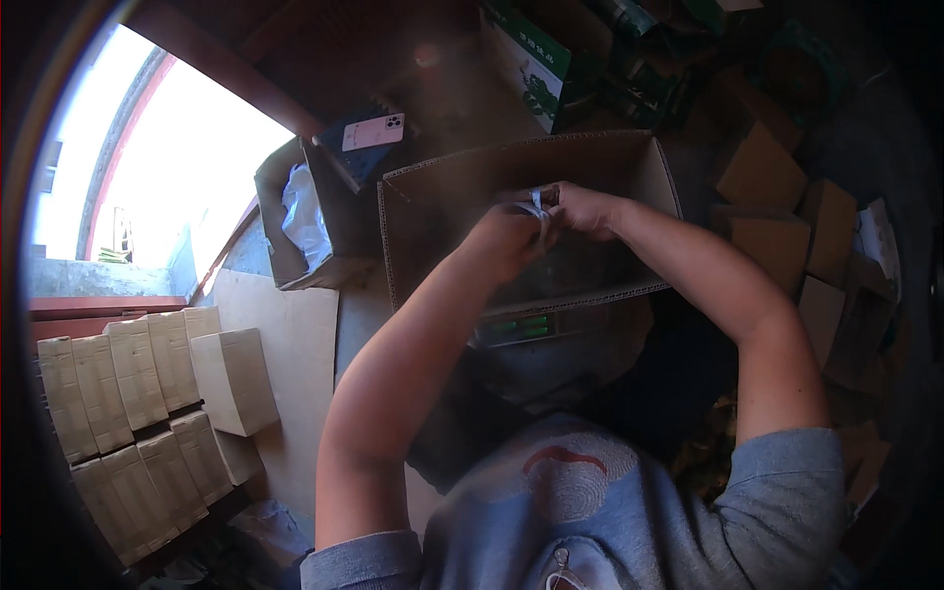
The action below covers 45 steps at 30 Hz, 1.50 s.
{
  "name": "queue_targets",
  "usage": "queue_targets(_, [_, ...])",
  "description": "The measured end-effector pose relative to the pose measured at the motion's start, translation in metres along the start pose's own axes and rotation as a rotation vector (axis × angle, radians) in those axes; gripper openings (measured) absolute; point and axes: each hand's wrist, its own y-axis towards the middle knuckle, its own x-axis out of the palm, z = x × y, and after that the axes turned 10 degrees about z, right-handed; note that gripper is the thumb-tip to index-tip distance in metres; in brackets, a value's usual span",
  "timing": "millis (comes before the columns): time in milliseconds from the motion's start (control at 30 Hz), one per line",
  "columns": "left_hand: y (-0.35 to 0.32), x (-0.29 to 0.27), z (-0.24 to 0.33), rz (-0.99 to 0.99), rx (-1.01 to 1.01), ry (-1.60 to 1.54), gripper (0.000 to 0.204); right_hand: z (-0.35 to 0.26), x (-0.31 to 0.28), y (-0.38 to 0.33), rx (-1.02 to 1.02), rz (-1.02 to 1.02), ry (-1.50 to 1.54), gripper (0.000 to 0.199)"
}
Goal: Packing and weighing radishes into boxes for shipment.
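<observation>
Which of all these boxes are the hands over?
The large open box in the middle. It alone has the left hand and right hand over it, a white strip between them; the smaller open box at left holds a white plastic bag.

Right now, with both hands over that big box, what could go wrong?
The thin white strip between the left hand and right hand might tangle around the fingers; I can't see how firmly it is held.

If it slipped, it could drop into the open cardboard box below.

The right forearm crosses the box's side, so its bare skin might scrape on the cardboard edge.
</observation>
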Motion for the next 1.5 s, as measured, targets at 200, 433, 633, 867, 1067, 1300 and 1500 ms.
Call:
queue_targets(200, [0.003, -0.010, -0.003, -0.074, -0.045, -0.001, 0.018, -0.011, 0.004, 0.006, -0.330, -0.284, -0.221, 0.066])
queue_targets(433, [0.074, -0.032, -0.035, 0.075, -0.219, -0.211, 0.016, -0.001, -0.007, -0.019, -0.019, 0.274, -0.631, 0.028])
queue_targets(633, [0.119, -0.047, -0.041, 0.281, -0.171, -0.395, 0.025, -0.027, 0.011, 0.004, 0.454, 0.620, 0.379, 0.016])
queue_targets(867, [0.153, 0.001, -0.052, 0.269, -0.321, -0.913, 0.021, 0.102, -0.099, 0.033, 0.483, 1.134, 0.950, 0.019])
queue_targets(1067, [0.103, -0.045, -0.031, 0.424, -0.478, -1.104, 0.027, 0.044, -0.008, 0.039, 0.541, 1.100, 1.052, 0.022])
queue_targets(1300, [0.039, -0.019, -0.004, 0.321, -0.407, -0.819, 0.029, 0.010, 0.001, 0.009, 0.431, 1.092, 1.089, 0.023])
queue_targets(1500, [0.125, -0.097, -0.054, -0.224, 0.179, -0.222, 0.021, -0.026, 0.028, 0.002, 0.451, 0.788, 0.572, 0.021])
